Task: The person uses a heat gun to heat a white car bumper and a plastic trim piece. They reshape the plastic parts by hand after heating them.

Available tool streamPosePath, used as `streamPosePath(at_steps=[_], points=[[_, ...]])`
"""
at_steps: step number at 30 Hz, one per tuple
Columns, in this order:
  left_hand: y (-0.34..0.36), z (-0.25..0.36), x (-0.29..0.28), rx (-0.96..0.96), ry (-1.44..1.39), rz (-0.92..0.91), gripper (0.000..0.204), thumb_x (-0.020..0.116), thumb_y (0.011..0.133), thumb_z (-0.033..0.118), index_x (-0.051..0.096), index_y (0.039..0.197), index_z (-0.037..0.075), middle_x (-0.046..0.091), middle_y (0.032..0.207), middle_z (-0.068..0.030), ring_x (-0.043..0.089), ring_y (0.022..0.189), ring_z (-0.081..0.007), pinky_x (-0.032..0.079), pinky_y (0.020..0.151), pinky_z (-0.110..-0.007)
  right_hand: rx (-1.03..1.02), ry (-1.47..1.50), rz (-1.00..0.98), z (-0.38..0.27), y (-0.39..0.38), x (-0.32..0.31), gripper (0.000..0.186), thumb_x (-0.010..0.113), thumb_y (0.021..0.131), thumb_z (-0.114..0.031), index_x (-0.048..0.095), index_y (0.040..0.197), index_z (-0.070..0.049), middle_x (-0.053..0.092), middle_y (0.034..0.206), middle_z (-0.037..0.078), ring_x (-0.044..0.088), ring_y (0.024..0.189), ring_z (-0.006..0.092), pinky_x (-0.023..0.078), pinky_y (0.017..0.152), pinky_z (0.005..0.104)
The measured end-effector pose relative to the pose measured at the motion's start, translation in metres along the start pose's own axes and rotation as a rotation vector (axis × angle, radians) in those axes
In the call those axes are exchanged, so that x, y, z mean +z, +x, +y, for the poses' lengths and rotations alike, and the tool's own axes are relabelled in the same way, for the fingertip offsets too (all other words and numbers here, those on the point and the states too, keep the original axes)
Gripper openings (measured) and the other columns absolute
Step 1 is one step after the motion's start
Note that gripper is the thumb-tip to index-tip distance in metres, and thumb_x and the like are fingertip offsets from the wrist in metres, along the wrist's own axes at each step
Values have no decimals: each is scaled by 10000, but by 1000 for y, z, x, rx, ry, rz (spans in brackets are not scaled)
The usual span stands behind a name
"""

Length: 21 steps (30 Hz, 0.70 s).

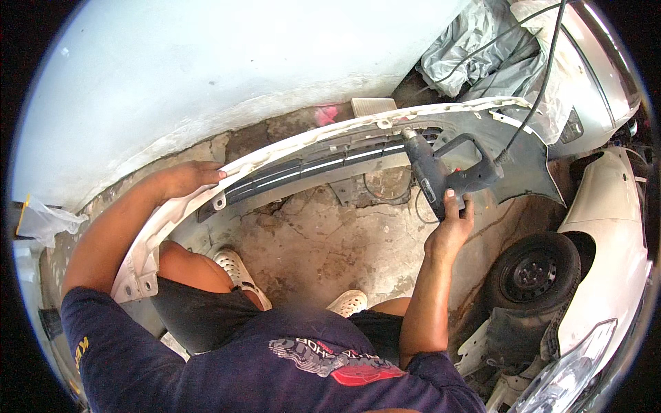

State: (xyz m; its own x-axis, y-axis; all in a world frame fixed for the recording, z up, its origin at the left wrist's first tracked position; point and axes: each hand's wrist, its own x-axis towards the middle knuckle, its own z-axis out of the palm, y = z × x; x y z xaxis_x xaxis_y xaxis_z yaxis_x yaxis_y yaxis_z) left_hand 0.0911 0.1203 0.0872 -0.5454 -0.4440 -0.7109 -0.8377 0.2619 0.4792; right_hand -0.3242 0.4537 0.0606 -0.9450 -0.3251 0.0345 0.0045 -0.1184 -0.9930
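Concrete floor (pixel 323 241); right hand (pixel 451 224) closed around heat gun (pixel 441 175), left hand (pixel 189 177) on bumper (pixel 317 155).

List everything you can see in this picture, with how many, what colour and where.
Car bumper: one, white outside, grey inside, standing on edge across the middle.
Heat gun: one, dark grey, nozzle at the bumper's inner face, right of centre.
Power cord: one, black, running from the tool to the upper right.
Car: one, white, front stripped, right edge.
Wheel: one, black, lower right.
Plastic sheeting: one, grey, top right.
Wall: one, pale, upper left.
Shoes: two, white, on the concrete floor.
Left hand: on the bumper's upper edge.
Right hand: gripping the heat gun.
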Motion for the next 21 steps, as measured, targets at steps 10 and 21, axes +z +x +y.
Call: streamPosePath(at_steps=[10,21], points=[[5,-14,2,7,-20,-7,786,550,1098,645,544,1624,61,583,1622,-217,553,1485,-369,374,1270,-424,-57,-41,74,-8,1,5,465,782,1024,-92,624,1414,106,725,1264,162,700,1095,234,527,1027,348],[-8,21,-14,-63,170,34,803,608,1074,633,553,1606,34,616,1577,-232,589,1451,-369,409,1254,-438,-36,-74,66,8,7,-13,569,822,978,-70,599,1485,59,729,1301,149,695,1116,205,550,1011,342]])
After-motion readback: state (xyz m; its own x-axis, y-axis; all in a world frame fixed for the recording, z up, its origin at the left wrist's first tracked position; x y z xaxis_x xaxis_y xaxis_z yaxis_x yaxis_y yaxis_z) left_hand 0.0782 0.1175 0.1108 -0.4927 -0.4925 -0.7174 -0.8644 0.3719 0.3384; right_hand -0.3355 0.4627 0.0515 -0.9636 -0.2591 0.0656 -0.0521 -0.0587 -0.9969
